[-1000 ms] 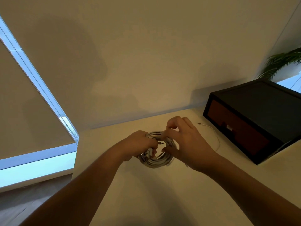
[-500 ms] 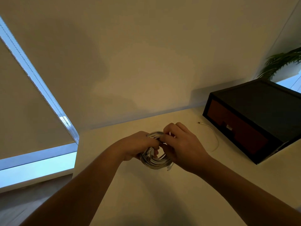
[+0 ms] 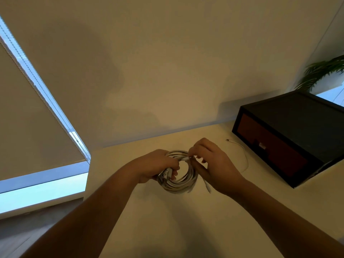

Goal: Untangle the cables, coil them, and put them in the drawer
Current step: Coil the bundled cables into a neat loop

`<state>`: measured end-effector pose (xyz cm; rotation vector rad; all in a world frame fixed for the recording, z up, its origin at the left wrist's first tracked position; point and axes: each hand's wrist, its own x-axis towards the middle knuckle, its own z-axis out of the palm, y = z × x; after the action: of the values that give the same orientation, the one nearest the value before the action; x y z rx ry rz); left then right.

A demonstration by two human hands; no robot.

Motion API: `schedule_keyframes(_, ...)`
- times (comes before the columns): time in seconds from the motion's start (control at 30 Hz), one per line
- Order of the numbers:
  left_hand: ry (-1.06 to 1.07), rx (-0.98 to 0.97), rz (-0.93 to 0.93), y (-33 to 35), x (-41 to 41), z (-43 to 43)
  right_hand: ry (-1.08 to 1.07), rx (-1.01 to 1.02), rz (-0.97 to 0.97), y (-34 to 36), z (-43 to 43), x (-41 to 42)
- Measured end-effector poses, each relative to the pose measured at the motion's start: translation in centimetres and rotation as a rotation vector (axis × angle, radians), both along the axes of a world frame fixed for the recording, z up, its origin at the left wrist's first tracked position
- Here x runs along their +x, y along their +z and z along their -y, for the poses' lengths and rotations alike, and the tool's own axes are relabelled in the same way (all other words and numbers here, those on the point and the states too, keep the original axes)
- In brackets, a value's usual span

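Gripping a round white cable coil [image 3: 178, 180], both hands.

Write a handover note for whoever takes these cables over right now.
Left hand: grip wrapped round the left side of the coiled white cable bundle, over the cream table.
Right hand: pinches a strand at the bundle's top right.
A thin loose white cable lies on the table beside the black box with a reddish-brown drawer, which looks shut.
Done: one bundle coiled.
Left: probably tuck in its end, coil the loose cable, open the drawer, put both in.
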<state>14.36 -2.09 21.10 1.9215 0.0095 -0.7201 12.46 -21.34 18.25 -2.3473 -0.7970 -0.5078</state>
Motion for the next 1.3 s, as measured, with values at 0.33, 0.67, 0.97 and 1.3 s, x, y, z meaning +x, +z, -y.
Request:
schedule_keyframes(0.33, 0.114, -0.072, -0.023, 0.2, -0.1, -0.1, -0.041, 0.353, -0.423, 0.3, -0.3, -0.8)
schedule_keyframes(0.67, 0.17, -0.127, -0.01, 0.4, -0.2, 0.0, -0.097, 0.746, -0.842, -0.8, -0.7, -0.8)
schedule_keyframes(0.97, 0.13, -0.124, -0.019, 0.5, -0.4, -0.1, -0.062, 0.724, -0.837, 0.2, 0.1, -0.1)
schedule_keyframes(1.3, 0.101, -0.1, 0.006, 0.3, -0.1, -0.3, 0.035, 0.489, -0.903, 0.8, 1.3, 1.7)
